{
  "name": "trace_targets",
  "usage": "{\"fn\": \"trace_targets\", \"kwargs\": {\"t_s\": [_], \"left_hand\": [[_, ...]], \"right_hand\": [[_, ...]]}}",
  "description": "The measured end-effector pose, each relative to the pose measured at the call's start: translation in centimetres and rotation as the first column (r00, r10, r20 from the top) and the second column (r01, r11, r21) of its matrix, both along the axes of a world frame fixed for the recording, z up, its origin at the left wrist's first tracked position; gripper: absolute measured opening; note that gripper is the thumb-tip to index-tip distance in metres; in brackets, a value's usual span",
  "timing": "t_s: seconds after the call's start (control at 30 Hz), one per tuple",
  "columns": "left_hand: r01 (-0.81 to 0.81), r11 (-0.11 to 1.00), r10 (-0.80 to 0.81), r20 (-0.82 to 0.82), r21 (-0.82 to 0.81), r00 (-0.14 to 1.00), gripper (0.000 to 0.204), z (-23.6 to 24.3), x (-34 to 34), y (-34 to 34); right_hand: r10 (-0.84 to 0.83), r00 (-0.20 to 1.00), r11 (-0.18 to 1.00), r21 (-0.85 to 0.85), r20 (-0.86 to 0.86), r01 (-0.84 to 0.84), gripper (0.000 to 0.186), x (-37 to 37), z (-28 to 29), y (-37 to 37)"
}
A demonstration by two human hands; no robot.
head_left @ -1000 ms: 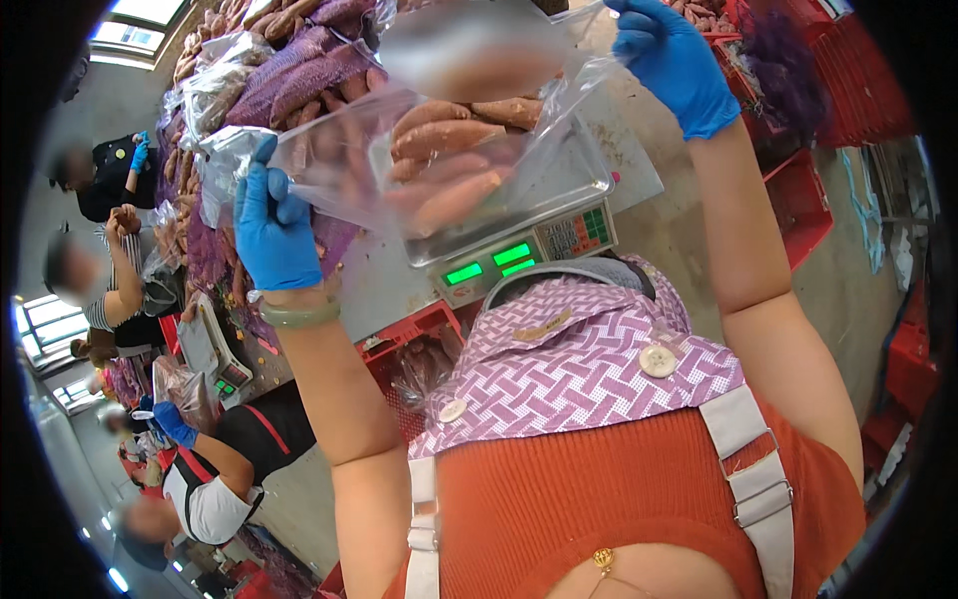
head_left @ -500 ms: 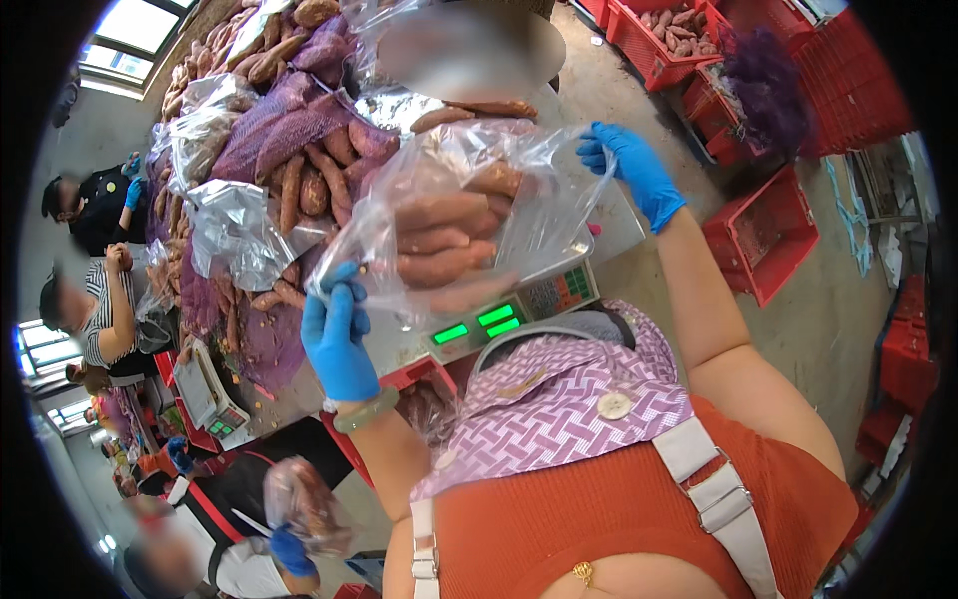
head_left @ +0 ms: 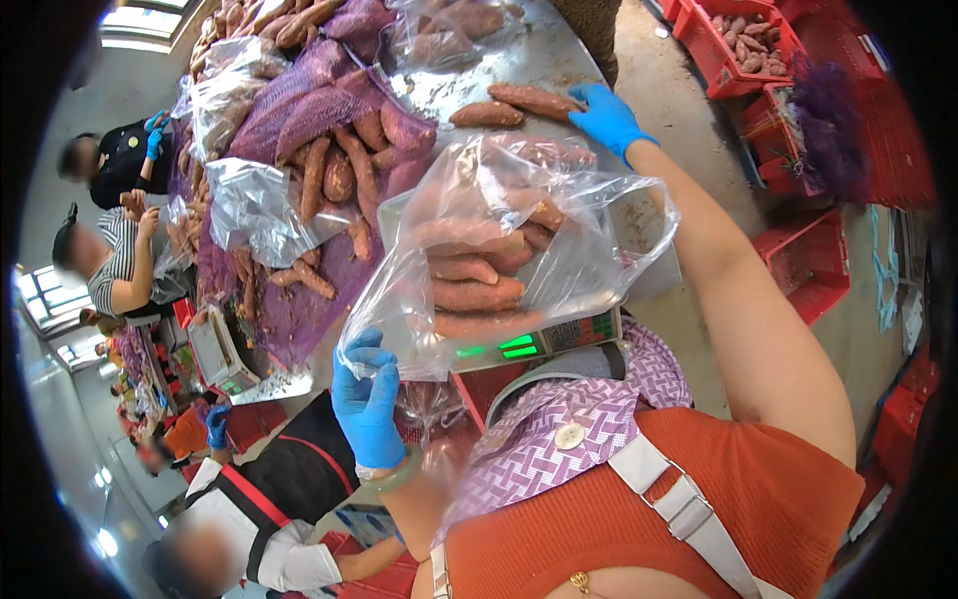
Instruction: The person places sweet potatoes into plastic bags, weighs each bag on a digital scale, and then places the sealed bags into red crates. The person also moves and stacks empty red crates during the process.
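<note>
A clear plastic bag (head_left: 589, 255) holding several sweet potatoes (head_left: 477, 296) rests on a grey weighing scale (head_left: 544, 342) with a green lit display. My left hand (head_left: 367, 399), in a blue glove, grips the bag's near corner. My right hand (head_left: 607, 115), also blue-gloved, reaches past the bag to the metal table and touches a loose sweet potato (head_left: 534, 98). A second loose sweet potato (head_left: 486, 114) lies just left of it.
Purple mesh sacks (head_left: 299, 120) and clear bags of sweet potatoes pile along the table's left. Red crates (head_left: 743, 45) stand on the floor at the right. Other people work at the left, one with a second scale (head_left: 222, 354); another person crouches below.
The bag came down from being held up in both hands and now sits on the scale. My right hand let go of it and reached out to the loose sweet potatoes.
</note>
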State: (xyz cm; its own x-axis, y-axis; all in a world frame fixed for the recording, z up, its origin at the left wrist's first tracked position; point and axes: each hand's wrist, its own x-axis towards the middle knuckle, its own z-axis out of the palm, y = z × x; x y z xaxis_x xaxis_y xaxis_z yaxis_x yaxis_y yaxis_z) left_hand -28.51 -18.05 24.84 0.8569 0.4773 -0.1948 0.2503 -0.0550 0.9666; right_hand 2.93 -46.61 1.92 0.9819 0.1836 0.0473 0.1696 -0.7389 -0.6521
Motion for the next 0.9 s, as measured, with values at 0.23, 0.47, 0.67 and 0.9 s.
{"fn": "trace_targets", "kwargs": {"t_s": [0.23,0.47,0.67,0.9], "left_hand": [[-0.005,1.0,0.005,-0.014,-0.02,1.0,0.026,1.0,-0.1,-0.9],[-0.026,0.999,0.028,-0.056,0.039,0.998,0.025,1.0,0.7,-1.7],[0.052,0.995,-0.049,-0.041,0.08,0.998,0.024,-1.1,1.8,-3.1],[0.036,0.984,-0.04,-0.017,-0.175,0.999,0.024,-3.8,1.0,-3.7]], "right_hand": [[0.141,0.985,0.936,-0.311,-0.102,-0.166,0.055,3.0,1.2,3.0],[0.548,0.816,0.764,-0.506,0.183,-0.4,0.051,3.2,8.6,10.7],[0.634,0.772,0.621,-0.569,-0.039,-0.539,0.066,4.1,2.8,13.1],[0.522,0.852,0.828,-0.271,0.051,-0.491,0.035,1.0,6.9,12.3]]}}
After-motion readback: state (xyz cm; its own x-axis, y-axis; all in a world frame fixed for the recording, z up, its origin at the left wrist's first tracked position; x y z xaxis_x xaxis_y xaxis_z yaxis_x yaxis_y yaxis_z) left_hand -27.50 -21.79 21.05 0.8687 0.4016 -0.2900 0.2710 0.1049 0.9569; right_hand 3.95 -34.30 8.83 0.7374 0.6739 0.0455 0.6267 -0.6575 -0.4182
